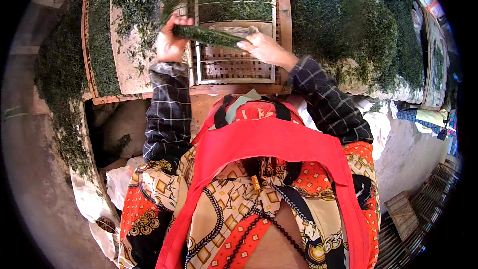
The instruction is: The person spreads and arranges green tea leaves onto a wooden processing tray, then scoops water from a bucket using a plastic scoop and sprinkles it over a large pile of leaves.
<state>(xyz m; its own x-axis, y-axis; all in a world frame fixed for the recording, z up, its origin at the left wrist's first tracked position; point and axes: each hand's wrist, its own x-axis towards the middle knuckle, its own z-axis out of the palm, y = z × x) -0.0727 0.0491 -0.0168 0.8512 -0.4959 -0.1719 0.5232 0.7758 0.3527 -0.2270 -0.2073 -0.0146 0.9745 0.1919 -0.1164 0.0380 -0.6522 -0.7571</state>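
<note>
Before my chest, a long bundle of dark green, grass-like leaves or needles [209, 36] spans both of my hands. Its left end sits in my left hand [173, 39], palm partly up, over a pale board strewn with green clippings. My right hand [263, 49] pinches the right end between thumb and fingers. Beneath the bundle lies a white rectangular frame [199, 63] on a woven slatted tray [237, 71]. Chopped green material [235, 3] fills the frame's far part, crossed by thin white bars. A clear plastic piece [233, 30] lies inside the frame.
Heaps of green clippings [336, 18] cover the surface at right. Another wooden-edged tray [105, 45] of greens stands at left. A wooden-framed panel [435, 59] leans at far right. Folded cloths [422, 117] hang nearby. A small wooden panel [402, 215] and dark poles are at lower right.
</note>
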